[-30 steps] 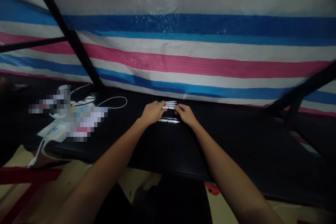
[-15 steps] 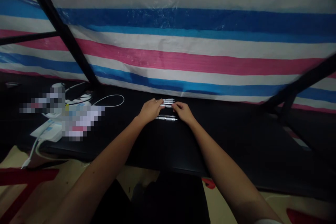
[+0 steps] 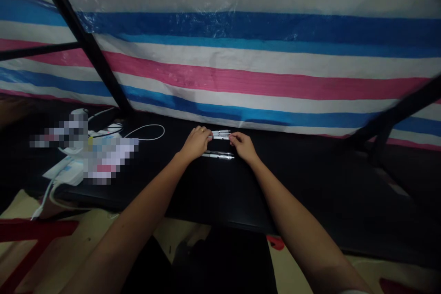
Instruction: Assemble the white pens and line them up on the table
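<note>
On the black table (image 3: 206, 197), a row of white pens (image 3: 222, 132) lies between both hands. Right hand (image 3: 243, 146) pinches the right end of the nearest white pen (image 3: 221, 137); left hand (image 3: 197, 142) curls at the left ends, grip unclear. More pens (image 3: 218, 156) lie closer to the person.

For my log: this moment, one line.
left hand: at far slim white pens, left end | right hand: same pens, right end | surface: black table

On table (image 3: 310, 193): back pens (image 3: 220, 133) between left hand (image 3: 197, 142) and right hand (image 3: 244, 146); front pens (image 3: 225, 157) nearer edge. Box (image 3: 73, 175), cable (image 3: 151, 139) well left of pens. Tarp (image 3: 241, 73) behind table. Left post (image 3: 92, 55), right post (image 3: 396, 115).
</note>
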{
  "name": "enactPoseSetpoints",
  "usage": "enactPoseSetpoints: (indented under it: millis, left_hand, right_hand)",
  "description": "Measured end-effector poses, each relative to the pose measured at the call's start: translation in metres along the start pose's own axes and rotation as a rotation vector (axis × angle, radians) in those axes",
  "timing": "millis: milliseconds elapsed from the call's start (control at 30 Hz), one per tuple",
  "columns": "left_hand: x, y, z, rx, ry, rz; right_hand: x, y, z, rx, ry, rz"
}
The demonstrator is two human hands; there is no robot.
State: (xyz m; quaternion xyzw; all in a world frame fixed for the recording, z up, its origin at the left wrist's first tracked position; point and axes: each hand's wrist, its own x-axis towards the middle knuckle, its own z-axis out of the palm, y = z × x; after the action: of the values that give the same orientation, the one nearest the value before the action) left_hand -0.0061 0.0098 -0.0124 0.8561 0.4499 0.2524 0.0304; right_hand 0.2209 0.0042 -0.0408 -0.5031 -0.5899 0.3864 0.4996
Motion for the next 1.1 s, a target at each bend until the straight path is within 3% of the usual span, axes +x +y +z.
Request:
enactPoseSetpoints:
  millis: [233,500,733,900,1100]
  left_hand:
    - [0.0001,0.0018,-0.0020,-0.081,0.002,-0.052]
    - [-0.0001,0.0031,-0.0060,-0.135,0.063,0.009]
    - [0.0007,0.0005,-0.0052,-0.068,0.000,0.013]
    - [0.0000,0.0024,-0.0069,-0.082,0.060,0.016]
    - [0.0004,-0.0004,-0.0058,-0.053,-0.040,0.024]
  right_hand:
    - [0.0001,-0.0014,-0.0004,-0.016,0.010,-0.012]
    - [-0.0032,-0.0083,-0.0016,-0.112,-0.010,-0.029]
    - [-0.0034,-0.0084,-0.0015,-0.123,0.006,-0.018]
    - [-0.0043,-0.0065,-0.0017,-0.150,0.012,-0.015]
    - [-0.0057,-0.0102,-0.0014,-0.168,0.033,-0.028]
